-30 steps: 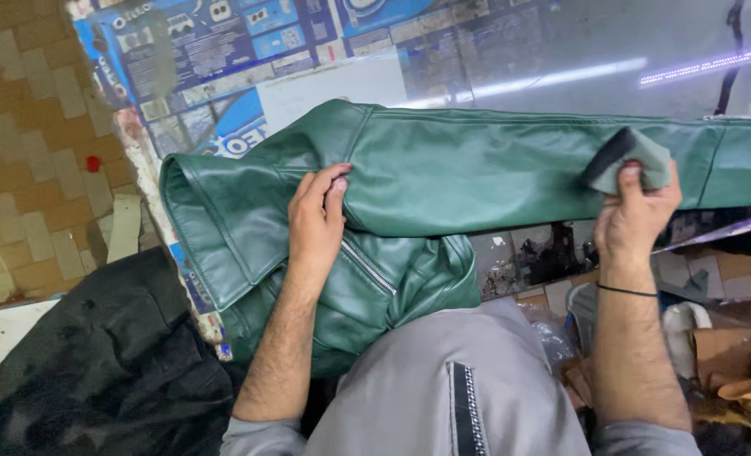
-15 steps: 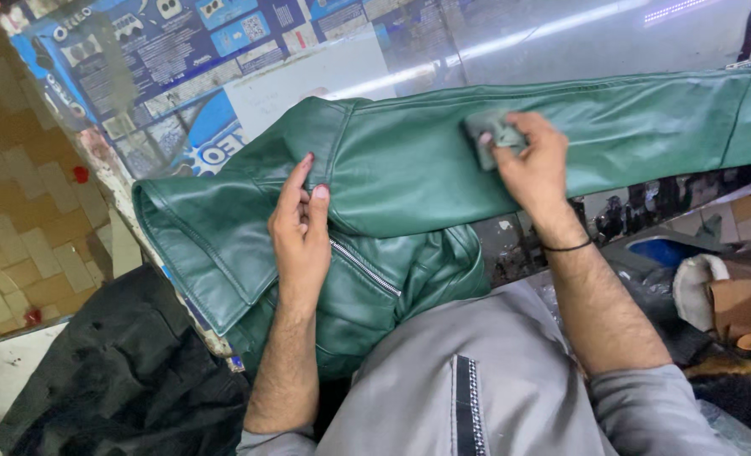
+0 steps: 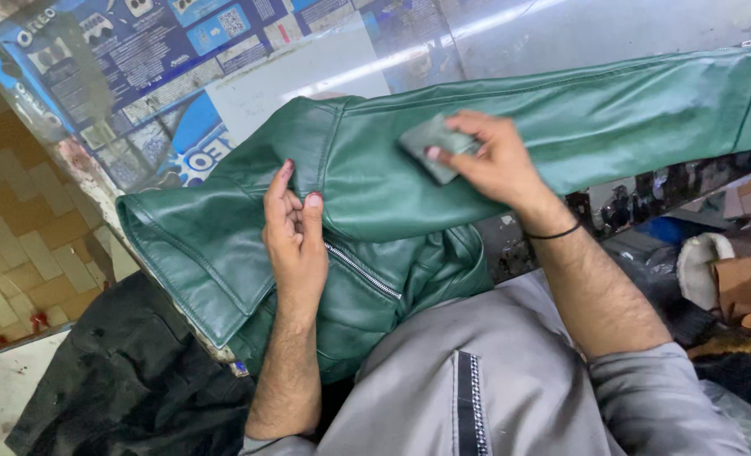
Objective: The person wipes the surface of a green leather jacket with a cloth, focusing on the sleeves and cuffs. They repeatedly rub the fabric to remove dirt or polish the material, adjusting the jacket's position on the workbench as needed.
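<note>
Glossy sheeting over printed blue cartons covers the worktable [image 3: 325, 76] across the upper part of the frame, and a green leather jacket [image 3: 392, 194] is draped over its near edge, one sleeve [image 3: 646, 118] stretched flat toward the upper right while the body with its zip [image 3: 363, 270] hangs down toward the person's lap at centre. The left hand [image 3: 295, 245] lies left of centre, fingers held together and pressed flat on the shoulder seam, seemingly to pin the jacket so the leather stays taut and does not slide off the table. The right hand [image 3: 498, 165], right of centre with a dark band on its wrist, pinches a small grey-green pad [image 3: 433, 145], probably a sponge or folded cloth, between thumb and fingertips and holds it flat against the upper sleeve, as one would to rub the surface. The pad sits at the fingertips, up and left of the palm, touching the leather; the two hands are well apart, with the shoulder between them. A black garment [image 3: 114, 371] lies in the lower left, tiled floor [image 3: 12, 245] at the far left, and cardboard and clutter [image 3: 734, 279] at the right edge.
</note>
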